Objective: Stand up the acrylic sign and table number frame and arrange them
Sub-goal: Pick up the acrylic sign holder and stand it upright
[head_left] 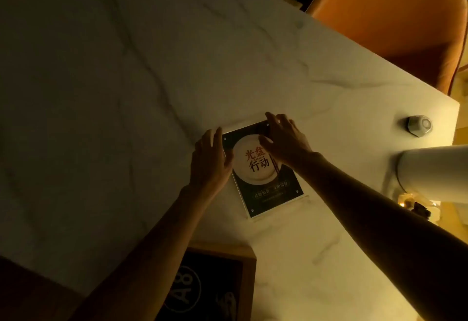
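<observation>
Head view shows left hand and right hand spread loosely on the flat acrylic sign; pinch both far corners, then tip it upright.

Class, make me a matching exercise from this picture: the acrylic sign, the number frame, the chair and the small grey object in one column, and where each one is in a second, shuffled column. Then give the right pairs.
Column one:
1. acrylic sign
2. number frame
3. chair
4. grey object

Column two:
A. beyond the table's far edge
B. flat on the table under both hands (left hand, right hand)
C. near the table's right edge, untouched
D. at the near edge, between the forearms

Pairs: 1-B, 2-D, 3-A, 4-C
</observation>
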